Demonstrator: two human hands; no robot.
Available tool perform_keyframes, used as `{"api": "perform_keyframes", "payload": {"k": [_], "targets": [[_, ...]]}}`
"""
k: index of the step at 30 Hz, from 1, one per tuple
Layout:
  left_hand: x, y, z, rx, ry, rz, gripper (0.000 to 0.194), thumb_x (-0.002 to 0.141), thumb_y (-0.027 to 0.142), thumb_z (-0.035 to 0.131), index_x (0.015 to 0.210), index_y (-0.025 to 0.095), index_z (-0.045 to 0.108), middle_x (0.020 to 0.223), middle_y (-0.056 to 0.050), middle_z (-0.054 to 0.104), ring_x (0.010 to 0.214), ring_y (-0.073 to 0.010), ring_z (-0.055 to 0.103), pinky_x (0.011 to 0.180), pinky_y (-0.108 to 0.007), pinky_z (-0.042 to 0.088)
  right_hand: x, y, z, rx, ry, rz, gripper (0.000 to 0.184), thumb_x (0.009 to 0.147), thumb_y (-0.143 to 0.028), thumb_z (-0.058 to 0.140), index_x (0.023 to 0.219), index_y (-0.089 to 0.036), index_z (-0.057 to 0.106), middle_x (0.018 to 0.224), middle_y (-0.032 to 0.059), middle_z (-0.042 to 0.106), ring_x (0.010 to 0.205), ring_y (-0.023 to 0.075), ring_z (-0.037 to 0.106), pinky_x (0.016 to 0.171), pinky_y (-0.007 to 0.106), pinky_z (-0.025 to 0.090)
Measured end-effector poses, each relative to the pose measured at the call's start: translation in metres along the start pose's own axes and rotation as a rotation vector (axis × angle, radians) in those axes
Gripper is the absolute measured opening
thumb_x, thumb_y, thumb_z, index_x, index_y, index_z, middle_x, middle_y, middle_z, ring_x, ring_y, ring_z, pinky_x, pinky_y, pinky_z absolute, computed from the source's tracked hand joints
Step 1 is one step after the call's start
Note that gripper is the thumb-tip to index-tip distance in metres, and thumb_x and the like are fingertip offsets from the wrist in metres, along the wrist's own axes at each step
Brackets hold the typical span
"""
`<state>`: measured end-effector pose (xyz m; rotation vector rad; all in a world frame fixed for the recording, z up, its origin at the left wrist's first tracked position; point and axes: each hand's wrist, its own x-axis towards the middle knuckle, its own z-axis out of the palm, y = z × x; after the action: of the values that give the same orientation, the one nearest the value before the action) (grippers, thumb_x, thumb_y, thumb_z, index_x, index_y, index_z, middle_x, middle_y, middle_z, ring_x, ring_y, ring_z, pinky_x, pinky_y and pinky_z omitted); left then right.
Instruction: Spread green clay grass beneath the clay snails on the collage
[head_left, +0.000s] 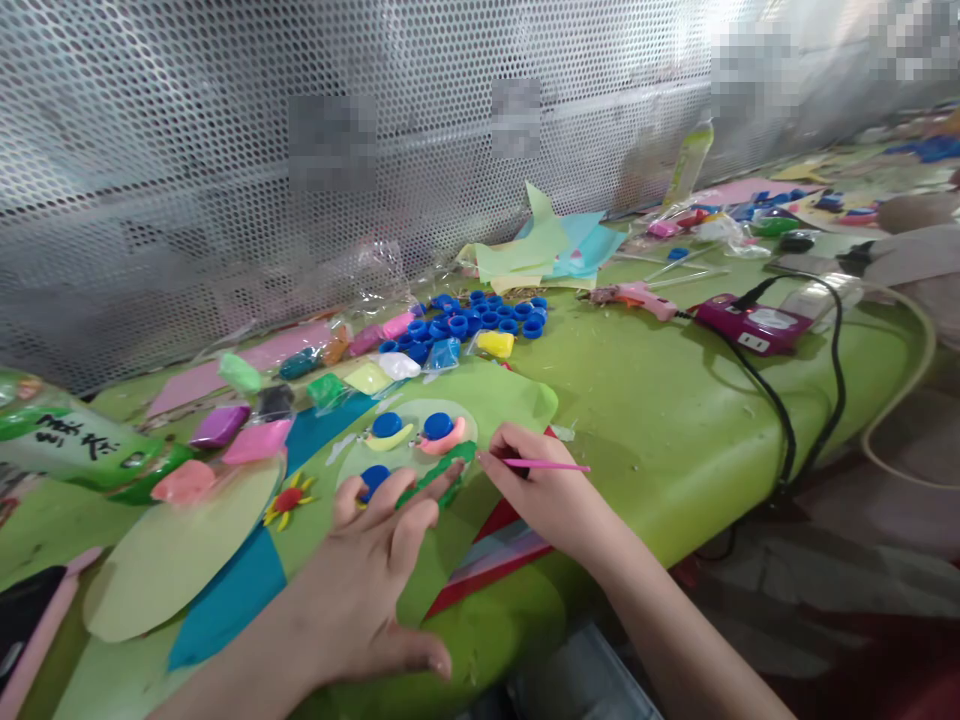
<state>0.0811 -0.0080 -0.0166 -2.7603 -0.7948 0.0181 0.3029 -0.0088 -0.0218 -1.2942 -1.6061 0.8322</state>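
Observation:
My left hand (pixel 375 570) lies flat with fingers spread on a pale green paper circle (pixel 409 450), its fingertips touching a green clay strip (pixel 439 475). On the circle sit two clay snails with blue cap shells, one yellow (pixel 390 432) and one pink (pixel 441 432), plus a third blue cap (pixel 373 480) by my fingers. My right hand (pixel 544 490) is closed on a thin pink stick tool (pixel 544 465), whose tip points at the end of the green strip.
A pile of blue bottle caps (pixel 472 320) and bagged clay pieces (pixel 255 420) lie behind the work. Coloured paper sheets (pixel 540 250), a pink glue gun (pixel 637 297), a purple power strip (pixel 750 327) with black cable and a green bottle (pixel 75 440) stand around. The table edge runs close on the right.

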Motion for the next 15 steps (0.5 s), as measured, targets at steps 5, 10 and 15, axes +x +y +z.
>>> {"api": "perform_keyframes", "payload": {"k": [5,10,15], "targets": [[0.001,0.001,0.001,-0.037,0.031,0.013,0.084,0.063,0.087,0.021,0.112,0.02,0.037,0.123,-0.011,0.056,0.125,-0.0323,0.034,0.104,-0.048,-0.005,0.0,0.001,0.0,0.0,-0.004,0.007,0.022,0.084,-0.025,0.047,0.064,-0.02,0.04,0.055,-0.0046,0.043,0.053,0.0101,0.038,0.048,0.021,0.029],[-0.006,0.003,0.0,-0.051,0.055,-0.025,0.08,0.067,0.084,0.018,0.111,0.02,0.036,0.12,-0.012,0.058,0.122,-0.0302,0.039,0.104,-0.048,0.0,0.0,0.001,-0.002,0.002,-0.002,0.004,0.023,0.083,-0.025,0.048,0.063,-0.02,0.039,0.054,-0.0053,0.041,0.052,0.0098,0.036,0.047,0.021,0.027],[-0.021,0.009,0.003,-0.097,0.093,-0.026,0.085,0.066,0.085,0.01,0.119,0.022,0.033,0.127,-0.009,0.055,0.124,-0.0305,0.039,0.106,-0.05,0.0,0.0,0.002,-0.001,0.009,-0.007,-0.001,0.022,0.084,-0.024,0.048,0.064,-0.02,0.039,0.055,-0.0051,0.042,0.052,0.0098,0.038,0.048,0.021,0.028]]}}
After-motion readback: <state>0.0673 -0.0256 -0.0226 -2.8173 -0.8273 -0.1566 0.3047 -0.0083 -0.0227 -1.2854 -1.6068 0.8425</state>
